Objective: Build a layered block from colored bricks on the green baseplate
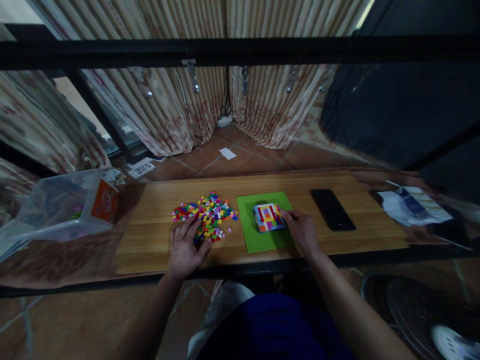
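The brick build sits just right of centre, low in the frame, on a green baseplate. The right hand has its fingertips drawn close together at the build's right edge — whether they pinch a brick, I can't tell. A sideways push could pop bricks loose there. Left of centre, the left hand lies loosely spread, gripping nothing visible — a careless sweep could scatter the brick pile.

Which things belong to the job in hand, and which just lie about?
In use, apparently:
Small multicoloured plastic bricks, heaped at the left hand
Square green studded baseplate
Multicoloured brick block, at the right hand

Probably just lying about:
Black rectangular phone
White rectangular paper on the floor
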`<state>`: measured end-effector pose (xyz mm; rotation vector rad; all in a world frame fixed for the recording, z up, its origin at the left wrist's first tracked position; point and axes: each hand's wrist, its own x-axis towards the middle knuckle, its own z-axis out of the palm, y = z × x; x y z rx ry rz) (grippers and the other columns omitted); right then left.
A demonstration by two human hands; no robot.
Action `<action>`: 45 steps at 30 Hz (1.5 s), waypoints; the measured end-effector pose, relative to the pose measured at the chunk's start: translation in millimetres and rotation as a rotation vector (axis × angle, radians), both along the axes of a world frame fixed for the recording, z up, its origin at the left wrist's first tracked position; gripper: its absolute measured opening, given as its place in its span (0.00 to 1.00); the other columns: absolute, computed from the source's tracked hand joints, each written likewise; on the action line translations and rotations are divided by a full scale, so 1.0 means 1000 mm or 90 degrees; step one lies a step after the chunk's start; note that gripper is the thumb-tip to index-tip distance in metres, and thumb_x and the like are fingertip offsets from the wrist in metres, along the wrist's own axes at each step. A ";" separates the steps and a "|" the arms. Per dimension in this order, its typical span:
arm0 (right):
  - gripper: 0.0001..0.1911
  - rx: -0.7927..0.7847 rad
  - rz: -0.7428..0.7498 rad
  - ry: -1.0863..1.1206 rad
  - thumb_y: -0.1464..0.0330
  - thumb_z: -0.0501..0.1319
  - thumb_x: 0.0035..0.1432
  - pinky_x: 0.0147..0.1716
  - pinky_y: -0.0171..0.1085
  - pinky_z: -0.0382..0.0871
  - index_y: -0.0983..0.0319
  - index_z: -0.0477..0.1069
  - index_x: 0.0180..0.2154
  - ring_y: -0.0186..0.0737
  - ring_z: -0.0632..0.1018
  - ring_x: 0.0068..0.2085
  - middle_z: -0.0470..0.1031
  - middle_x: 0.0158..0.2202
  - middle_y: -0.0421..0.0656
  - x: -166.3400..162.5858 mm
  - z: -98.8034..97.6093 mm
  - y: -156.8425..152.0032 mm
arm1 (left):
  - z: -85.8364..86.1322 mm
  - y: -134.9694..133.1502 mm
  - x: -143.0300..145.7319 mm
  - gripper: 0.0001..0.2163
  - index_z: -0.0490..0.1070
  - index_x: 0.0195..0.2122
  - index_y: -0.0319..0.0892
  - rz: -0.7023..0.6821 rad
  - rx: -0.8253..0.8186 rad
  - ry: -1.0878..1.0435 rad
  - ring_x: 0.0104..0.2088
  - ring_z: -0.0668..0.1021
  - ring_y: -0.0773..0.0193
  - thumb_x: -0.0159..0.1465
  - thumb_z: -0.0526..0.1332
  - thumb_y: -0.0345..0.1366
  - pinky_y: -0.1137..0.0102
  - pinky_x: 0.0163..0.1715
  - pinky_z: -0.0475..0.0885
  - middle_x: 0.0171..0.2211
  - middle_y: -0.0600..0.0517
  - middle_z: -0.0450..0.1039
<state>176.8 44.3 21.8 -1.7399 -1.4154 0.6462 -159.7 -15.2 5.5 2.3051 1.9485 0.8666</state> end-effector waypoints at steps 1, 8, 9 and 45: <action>0.27 0.013 -0.011 -0.014 0.50 0.55 0.56 0.28 0.37 0.63 0.67 0.78 0.33 0.42 0.75 0.28 0.78 0.27 0.47 0.000 0.001 -0.002 | 0.000 -0.001 0.000 0.25 0.65 0.56 0.45 0.001 -0.003 0.001 0.55 0.69 0.49 0.59 0.61 0.46 0.53 0.55 0.61 0.58 0.44 0.65; 0.18 0.189 0.042 -0.065 0.58 0.54 0.61 0.37 0.39 0.68 0.63 0.76 0.38 0.43 0.77 0.36 0.78 0.37 0.49 -0.039 0.023 -0.029 | 0.001 -0.003 0.001 0.25 0.65 0.56 0.44 0.001 -0.014 -0.010 0.57 0.67 0.49 0.58 0.61 0.45 0.52 0.57 0.60 0.59 0.44 0.64; 0.16 0.194 0.108 -0.061 0.60 0.54 0.61 0.38 0.39 0.69 0.62 0.76 0.38 0.43 0.77 0.37 0.78 0.37 0.48 -0.050 0.024 -0.033 | 0.002 -0.003 0.001 0.25 0.65 0.56 0.44 0.001 -0.019 -0.014 0.57 0.67 0.49 0.58 0.61 0.45 0.52 0.56 0.60 0.59 0.44 0.64; 0.14 0.118 0.008 0.030 0.60 0.60 0.56 0.39 0.41 0.71 0.62 0.78 0.35 0.44 0.78 0.37 0.78 0.36 0.48 -0.006 0.007 -0.026 | -0.003 0.002 -0.003 0.24 0.65 0.56 0.44 -0.007 0.024 0.002 0.55 0.69 0.49 0.59 0.61 0.45 0.53 0.55 0.63 0.58 0.44 0.66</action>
